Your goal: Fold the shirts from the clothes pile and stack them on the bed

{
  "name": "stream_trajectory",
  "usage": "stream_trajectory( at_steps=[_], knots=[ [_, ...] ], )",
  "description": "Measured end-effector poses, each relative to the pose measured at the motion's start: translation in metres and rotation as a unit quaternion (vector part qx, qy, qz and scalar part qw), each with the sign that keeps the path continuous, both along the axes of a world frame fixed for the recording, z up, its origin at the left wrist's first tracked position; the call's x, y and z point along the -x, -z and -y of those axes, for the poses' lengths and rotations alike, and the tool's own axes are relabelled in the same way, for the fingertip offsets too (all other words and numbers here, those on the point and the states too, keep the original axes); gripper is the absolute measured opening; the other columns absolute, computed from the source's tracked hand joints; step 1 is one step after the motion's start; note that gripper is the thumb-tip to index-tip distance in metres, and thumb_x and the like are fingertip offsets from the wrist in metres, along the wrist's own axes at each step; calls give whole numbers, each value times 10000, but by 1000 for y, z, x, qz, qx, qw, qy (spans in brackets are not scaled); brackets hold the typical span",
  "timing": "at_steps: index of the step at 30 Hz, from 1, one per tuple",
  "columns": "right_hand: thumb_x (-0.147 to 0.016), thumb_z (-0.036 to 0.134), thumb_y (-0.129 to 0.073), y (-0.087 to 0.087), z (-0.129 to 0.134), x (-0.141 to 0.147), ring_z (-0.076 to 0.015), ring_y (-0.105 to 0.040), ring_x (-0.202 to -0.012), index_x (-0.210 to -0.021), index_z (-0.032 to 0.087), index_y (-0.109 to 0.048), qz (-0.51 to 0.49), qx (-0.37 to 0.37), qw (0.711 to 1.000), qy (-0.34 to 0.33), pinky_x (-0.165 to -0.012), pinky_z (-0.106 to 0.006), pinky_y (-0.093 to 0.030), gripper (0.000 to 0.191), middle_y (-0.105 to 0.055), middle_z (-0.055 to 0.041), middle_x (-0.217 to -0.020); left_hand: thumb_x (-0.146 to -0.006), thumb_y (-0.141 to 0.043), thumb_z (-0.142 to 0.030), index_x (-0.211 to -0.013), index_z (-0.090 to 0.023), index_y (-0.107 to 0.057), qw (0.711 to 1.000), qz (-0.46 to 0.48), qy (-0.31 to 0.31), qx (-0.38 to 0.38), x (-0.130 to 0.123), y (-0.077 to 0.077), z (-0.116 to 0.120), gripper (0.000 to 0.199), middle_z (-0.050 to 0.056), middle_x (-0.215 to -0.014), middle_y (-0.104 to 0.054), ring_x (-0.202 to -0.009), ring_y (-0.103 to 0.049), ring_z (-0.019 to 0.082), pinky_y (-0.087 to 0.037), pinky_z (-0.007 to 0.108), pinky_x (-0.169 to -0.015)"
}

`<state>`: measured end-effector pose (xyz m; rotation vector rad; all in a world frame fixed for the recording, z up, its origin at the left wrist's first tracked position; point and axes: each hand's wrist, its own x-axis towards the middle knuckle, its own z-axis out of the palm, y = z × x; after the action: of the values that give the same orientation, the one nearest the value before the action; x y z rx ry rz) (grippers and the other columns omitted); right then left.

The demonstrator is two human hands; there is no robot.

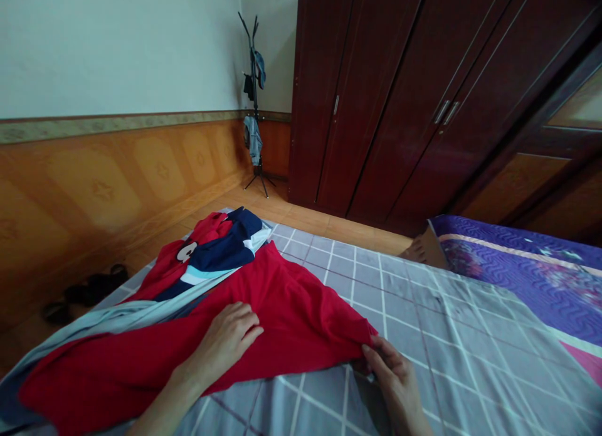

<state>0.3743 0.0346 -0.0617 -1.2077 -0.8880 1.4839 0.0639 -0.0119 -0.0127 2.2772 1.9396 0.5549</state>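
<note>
A red garment (282, 310) lies spread across the grey checked bed sheet (423, 323). My left hand (232, 335) rests on top of the red cloth near its middle, fingers loosely extended and holding nothing. At the garment's right corner, my right hand (390, 367) pinches the edge of the cloth between thumb and fingers. Beyond my left hand is a pile of other clothes: a navy and white piece (223, 251), a red piece with a cartoon print (185, 252) and a pale grey-blue cloth (122, 313) that runs along the left side.
Dark shoes (94, 292) lie on the floor at the left. A black coat stand (254, 97) with hanging items stands in the corner beside a dark red wardrobe (376, 97). Purple patterned bedding (517, 260) is at the right.
</note>
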Motion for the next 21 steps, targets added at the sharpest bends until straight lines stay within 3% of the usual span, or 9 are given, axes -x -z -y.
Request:
stream_trajectory(
  at_steps=[3,7,9,10,13,15,17,19,21],
  knots=[
    [-552,381,-827,-2,4,-1,-116,-497,-473,-689,187,-661,-26,7,999,26,-473,-219,-403,290,-578,8,-523,-894,-500,-161,-701,-190,-574,996,43,64,40,-29,9,18,208,-9,-719,-611,-713,-575,138,-411,245,-694],
    [-536,380,-826,-4,7,-3,-118,-507,-501,-688,204,-647,-80,40,994,70,-488,-220,-424,293,-597,16,-572,-849,-615,-255,-646,-190,-525,971,53,232,35,-87,52,41,231,-44,-631,-587,-601,-545,101,-383,207,-610],
    [-526,376,-831,-4,7,-4,-116,-512,-515,-698,205,-651,-82,49,993,72,-494,-212,-425,302,-607,13,-588,-821,-650,-314,-630,-190,-516,962,40,269,34,-104,65,48,265,-42,-615,-576,-583,-539,103,-396,205,-598],
    [-525,376,-832,-3,6,-5,-116,-513,-518,-703,203,-653,-76,50,993,70,-495,-210,-425,306,-612,9,-593,-821,-651,-319,-650,-194,-533,961,49,269,42,-107,64,49,243,-40,-637,-585,-597,-548,103,-407,199,-605],
    [-539,389,-821,-2,5,-6,-122,-515,-529,-719,197,-656,-58,45,995,62,-501,-216,-432,311,-616,2,-600,-873,-576,-246,-829,-226,-608,970,129,194,71,-88,30,42,58,-26,-813,-636,-730,-593,101,-440,179,-685],
    [-535,387,-820,-2,6,-6,-122,-511,-528,-721,195,-657,-49,42,996,62,-496,-216,-433,313,-612,2,-600,-904,-488,-192,-927,-233,-616,981,162,102,42,-60,0,28,137,-3,-925,-638,-850,-599,121,-448,209,-786],
    [-525,377,-825,-4,6,-5,-117,-508,-525,-720,194,-656,-48,41,996,66,-490,-212,-433,316,-605,5,-597,-910,-420,-170,-965,-217,-609,988,152,12,-5,-29,-17,11,203,26,-966,-637,-922,-595,150,-445,259,-849],
    [-517,375,-832,-5,6,-5,-111,-498,-510,-717,195,-653,-55,51,995,65,-475,-207,-426,323,-593,11,-581,-891,-428,-190,-942,-207,-619,990,119,-69,-2,-7,-15,-4,198,47,-966,-646,-935,-604,187,-449,308,-854],
    [-524,377,-833,-6,6,-5,-108,-493,-505,-727,200,-651,-63,65,994,56,-471,-204,-425,326,-586,15,-573,-847,-501,-219,-968,-205,-624,988,103,-109,47,1,0,-12,173,55,-961,-664,-915,-623,213,-458,327,-828]
  ],
)
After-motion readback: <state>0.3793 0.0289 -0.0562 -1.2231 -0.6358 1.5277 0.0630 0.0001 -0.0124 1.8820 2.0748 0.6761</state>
